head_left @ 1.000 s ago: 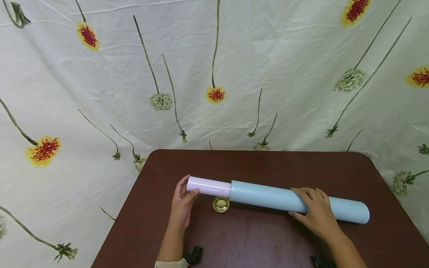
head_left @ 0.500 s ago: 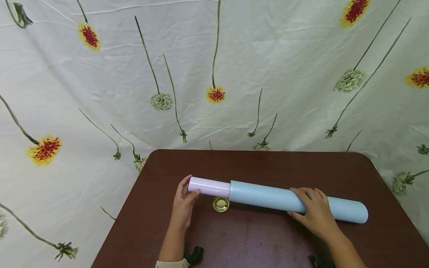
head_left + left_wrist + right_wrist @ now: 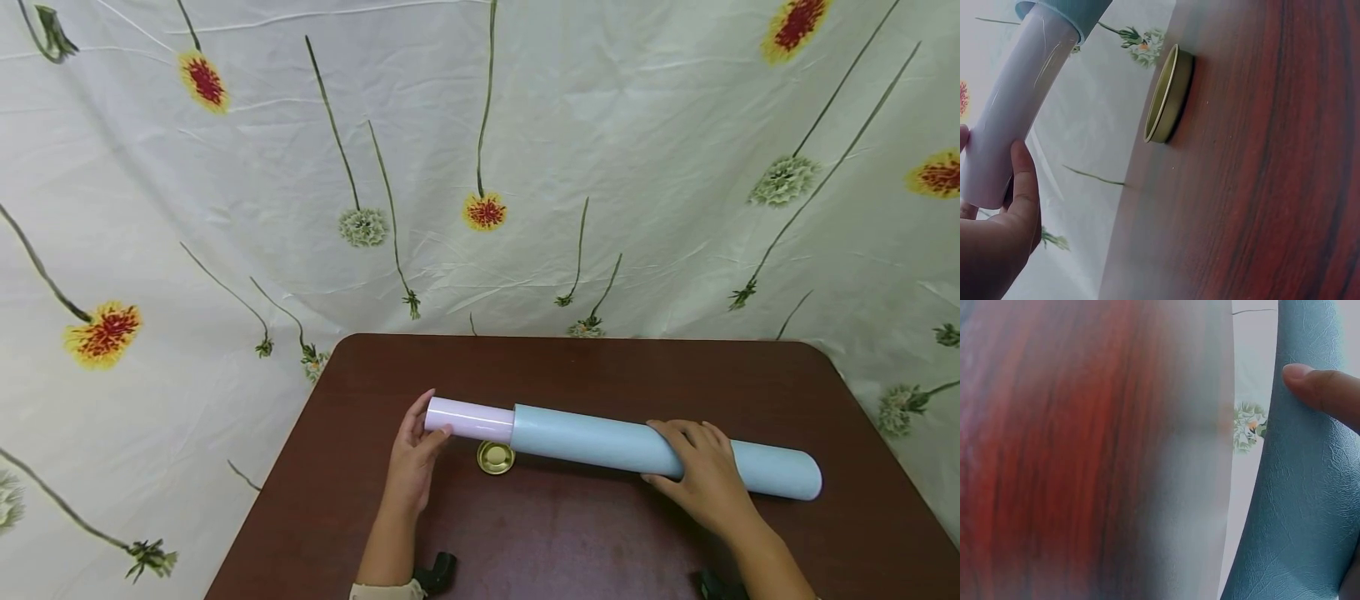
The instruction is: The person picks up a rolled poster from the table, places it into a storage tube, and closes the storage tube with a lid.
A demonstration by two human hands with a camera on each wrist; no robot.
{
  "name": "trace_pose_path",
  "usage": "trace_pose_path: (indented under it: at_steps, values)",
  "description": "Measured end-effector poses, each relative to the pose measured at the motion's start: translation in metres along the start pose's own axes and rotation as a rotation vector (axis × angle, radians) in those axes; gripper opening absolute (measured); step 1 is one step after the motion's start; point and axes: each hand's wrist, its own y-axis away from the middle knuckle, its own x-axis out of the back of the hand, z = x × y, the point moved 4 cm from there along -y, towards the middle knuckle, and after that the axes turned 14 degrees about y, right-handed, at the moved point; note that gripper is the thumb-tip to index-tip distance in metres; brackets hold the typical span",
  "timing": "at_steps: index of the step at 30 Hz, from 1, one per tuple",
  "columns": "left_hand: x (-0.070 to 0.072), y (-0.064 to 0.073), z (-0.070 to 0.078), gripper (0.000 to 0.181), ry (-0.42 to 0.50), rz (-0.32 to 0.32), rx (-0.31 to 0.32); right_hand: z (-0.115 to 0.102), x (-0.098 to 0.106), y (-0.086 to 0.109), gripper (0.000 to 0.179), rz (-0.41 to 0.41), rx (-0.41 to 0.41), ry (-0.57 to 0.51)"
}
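My left hand point(image 3: 411, 467) grips the outer end of a glossy lilac tube point(image 3: 468, 419), thumb on its near side, fingers partly hidden behind. The tube's other end sits inside a wider light blue tube point(image 3: 585, 433) with a leather-like grain. Over the right half of the blue tube, my right hand point(image 3: 705, 479) holds it from above; in the right wrist view the thumb lies along the blue surface point(image 3: 1297, 487). Below where the two tubes meet, a shallow round gold lid point(image 3: 496, 458) lies on the table. In the left wrist view the gold lid point(image 3: 1169, 97) stands apart from the left hand.
The dark red-brown wooden table point(image 3: 570, 533) has rounded far corners. Behind it hangs a white cloth point(image 3: 660, 150) printed with flowers and stems. Dark straps or mounts point(image 3: 437, 573) show near the wrists at the bottom edge.
My left hand has shifted slightly right, and the lilac tube has slid a little deeper into the blue tube. The right hand keeps its hold in nearly the same place.
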Motion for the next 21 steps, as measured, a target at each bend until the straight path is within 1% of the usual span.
trace_pose_path:
  at_steps: [8,13,21]
  values:
    - [-0.0022,0.0012,-0.0017,0.066,-0.013,-0.015,0.02,-0.0004,-0.0001,-0.0007,0.082,0.0,0.001,0.003]
    - [-0.0028,0.0022,-0.0023,0.066,-0.039,-0.019,0.028,-0.0006,0.0,-0.0012,0.082,0.0,0.0,0.001]
    - [-0.0033,0.0032,-0.0029,0.061,-0.072,-0.034,0.023,-0.0012,-0.0018,-0.0009,0.083,0.005,0.003,0.001]
